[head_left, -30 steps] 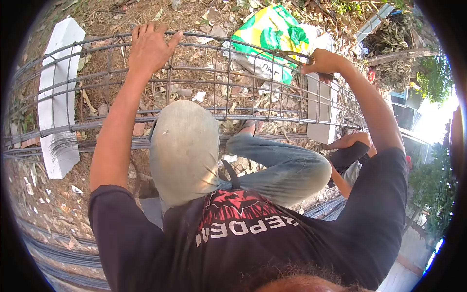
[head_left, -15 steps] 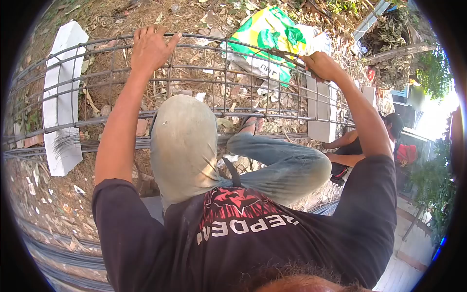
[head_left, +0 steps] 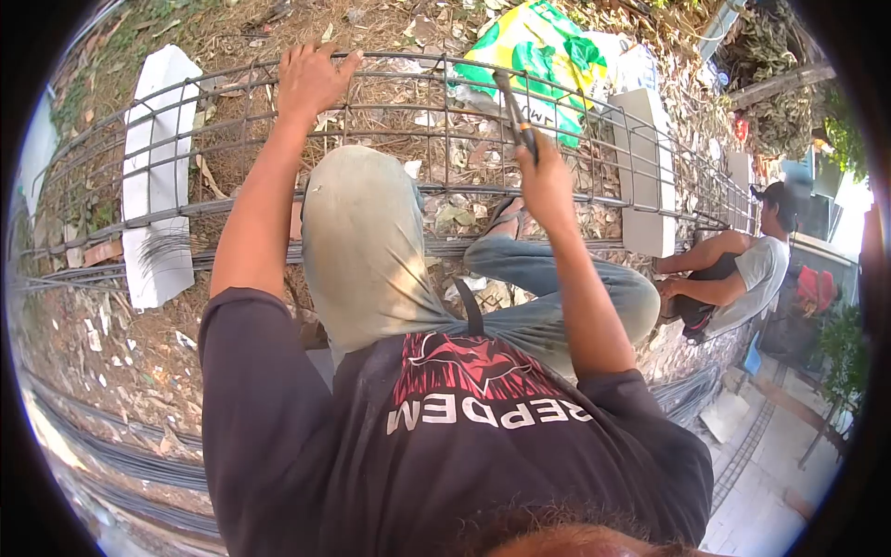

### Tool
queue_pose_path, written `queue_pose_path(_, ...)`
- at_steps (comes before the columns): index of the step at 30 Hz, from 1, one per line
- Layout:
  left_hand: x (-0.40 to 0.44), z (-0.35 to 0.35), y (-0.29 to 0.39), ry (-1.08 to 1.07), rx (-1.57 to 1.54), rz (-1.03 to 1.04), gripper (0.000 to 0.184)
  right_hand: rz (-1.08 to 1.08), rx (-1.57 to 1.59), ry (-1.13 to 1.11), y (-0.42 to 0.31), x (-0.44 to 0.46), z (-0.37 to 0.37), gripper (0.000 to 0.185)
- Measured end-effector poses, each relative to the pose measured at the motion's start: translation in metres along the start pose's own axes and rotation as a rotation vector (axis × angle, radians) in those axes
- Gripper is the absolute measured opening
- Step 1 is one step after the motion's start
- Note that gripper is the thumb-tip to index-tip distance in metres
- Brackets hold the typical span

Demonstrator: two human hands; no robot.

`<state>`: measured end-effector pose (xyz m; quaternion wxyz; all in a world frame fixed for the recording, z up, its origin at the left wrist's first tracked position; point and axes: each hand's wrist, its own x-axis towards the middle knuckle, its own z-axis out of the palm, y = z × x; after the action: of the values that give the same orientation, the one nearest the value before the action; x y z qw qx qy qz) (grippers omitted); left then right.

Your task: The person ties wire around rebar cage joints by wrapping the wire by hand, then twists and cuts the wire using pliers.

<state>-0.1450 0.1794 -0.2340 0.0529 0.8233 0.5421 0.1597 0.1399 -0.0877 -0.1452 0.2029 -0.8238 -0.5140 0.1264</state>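
Note:
A long rebar cage [head_left: 445,111] of thin bars and ties stretches across the view in front of my knees. My left hand [head_left: 314,82] grips its far top bar, fingers over the bar and thumb spread along it. In my right hand [head_left: 548,181] are pincers [head_left: 515,107] with a dark metal head and black-and-orange handles. Their head is over the far bars, left of the right-hand white block; whether it touches a bar I cannot tell. A bunch of thin tie wires [head_left: 167,243] hangs over the left white block [head_left: 160,278].
White blocks, including one on the right [head_left: 647,232], stand at the cage. A green-and-yellow plastic sack [head_left: 529,46] lies beyond it on littered ground. Another person [head_left: 742,269] crouches at the right. Bundled steel bars [head_left: 121,473] lie at lower left.
My right hand has swung left and nearer to me, with the pincers now pointing away from me. My left hand stays on the bar. The view has shifted, showing more of the other person.

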Motion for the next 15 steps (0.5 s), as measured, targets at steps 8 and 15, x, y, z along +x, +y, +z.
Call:
queue_pose_path(8,-0.002,-0.003,-0.004,0.115,-0.092,0.007,0.069,-0.168,-0.255,0.117,0.004,-0.065,0.024,0.074)
queue_pose_path(15,-0.082,-0.054,0.013,0.386,-0.427,-0.045,0.045,0.065,0.236,0.584,0.098,-0.148,-0.138,0.043)
